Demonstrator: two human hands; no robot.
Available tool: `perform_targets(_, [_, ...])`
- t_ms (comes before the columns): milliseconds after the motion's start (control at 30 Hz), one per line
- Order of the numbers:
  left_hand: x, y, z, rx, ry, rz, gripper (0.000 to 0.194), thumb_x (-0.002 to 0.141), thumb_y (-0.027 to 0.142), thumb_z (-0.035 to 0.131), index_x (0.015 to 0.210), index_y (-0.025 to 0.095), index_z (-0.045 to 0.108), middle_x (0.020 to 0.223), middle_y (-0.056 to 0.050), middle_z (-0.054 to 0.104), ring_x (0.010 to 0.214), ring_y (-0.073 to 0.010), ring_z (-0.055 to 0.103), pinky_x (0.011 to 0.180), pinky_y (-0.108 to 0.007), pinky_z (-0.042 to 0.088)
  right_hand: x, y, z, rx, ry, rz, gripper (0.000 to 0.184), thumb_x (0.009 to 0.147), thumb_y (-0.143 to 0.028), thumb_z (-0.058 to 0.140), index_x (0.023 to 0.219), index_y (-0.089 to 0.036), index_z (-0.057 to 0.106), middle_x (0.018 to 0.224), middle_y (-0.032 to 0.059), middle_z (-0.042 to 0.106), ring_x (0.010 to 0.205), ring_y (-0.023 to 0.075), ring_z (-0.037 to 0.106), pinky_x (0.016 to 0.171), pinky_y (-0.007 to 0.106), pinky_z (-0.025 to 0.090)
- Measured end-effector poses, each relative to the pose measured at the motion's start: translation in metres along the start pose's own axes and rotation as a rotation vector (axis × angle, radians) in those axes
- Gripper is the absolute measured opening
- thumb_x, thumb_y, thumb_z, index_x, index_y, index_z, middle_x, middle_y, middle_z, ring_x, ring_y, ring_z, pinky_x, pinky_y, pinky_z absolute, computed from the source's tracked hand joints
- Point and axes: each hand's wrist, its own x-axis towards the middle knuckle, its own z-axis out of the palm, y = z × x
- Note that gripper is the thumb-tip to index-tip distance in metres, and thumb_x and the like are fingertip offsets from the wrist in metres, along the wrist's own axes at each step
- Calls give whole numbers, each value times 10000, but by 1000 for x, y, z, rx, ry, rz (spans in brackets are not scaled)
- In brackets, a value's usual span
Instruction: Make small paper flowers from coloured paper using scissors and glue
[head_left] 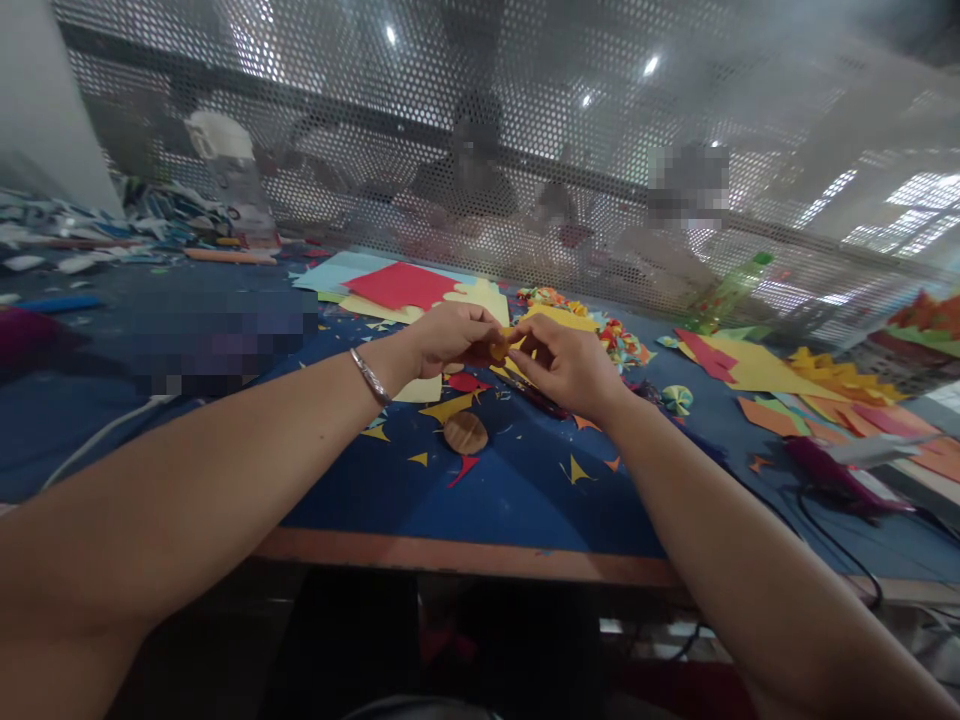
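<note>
My left hand [450,342], with a silver bracelet at its wrist, pinches a small yellow-orange piece [501,345] that looks like felt or paper. My right hand [571,366] grips the same piece from the other side, fingertips close together. The piece's exact shape is partly hidden by the fingers. A dark, slim tool [541,398], perhaps scissors, lies under my right hand. Nearer to me, a round wooden disc [466,433] rests on the blue table top among yellow and red offcuts [448,408].
Behind my hands lie a red sheet [405,287] and a light blue sheet [330,272]. Bundles of colourful pieces [621,342] sit beyond my right hand. A green bottle [739,285], a clear jug [238,185] and a purple corded device [847,475] stand or lie around. A perforated screen [360,150] closes the back.
</note>
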Motion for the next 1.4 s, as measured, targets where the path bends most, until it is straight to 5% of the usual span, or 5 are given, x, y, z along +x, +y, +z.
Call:
perform_targets(367, [-1, 2, 2, -229, -27, -72, 129, 770, 83, 636, 685, 159, 575, 656, -8, 670, 625, -95, 650, 621, -214, 484, -1, 4, 4, -61, 103, -56, 177, 926, -332, 518, 958, -198, 631, 786, 31, 662, 628, 136, 550, 611, 273, 402])
perform_targets(567, [3, 0, 1, -250, -60, 33, 139, 779, 44, 644, 870, 150, 649, 681, -1, 660, 580, -78, 618, 620, -217, 498, -1, 2, 8, 238, 103, 60, 192, 906, -390, 561, 916, -201, 593, 709, -2, 607, 592, 119, 540, 577, 255, 433])
perform_targets(833, [-3, 1, 11, -200, -8, 144, 97, 839, 84, 578, 819, 125, 664, 713, -28, 691, 656, -107, 664, 770, -288, 551, 3, 2, 5, 412, 149, 180, 227, 870, -420, 603, 851, -195, 580, 674, 0, 622, 522, 105, 553, 504, 250, 468])
perform_targets(1400, [0, -8, 11, 10, -7, 413, 99, 762, 101, 711, 842, 101, 653, 744, -33, 703, 698, -111, 676, 784, -296, 556, 7, 8, 4, 415, 183, 204, 324, 831, -509, 654, 821, -193, 584, 626, -12, 600, 496, 96, 556, 497, 246, 477])
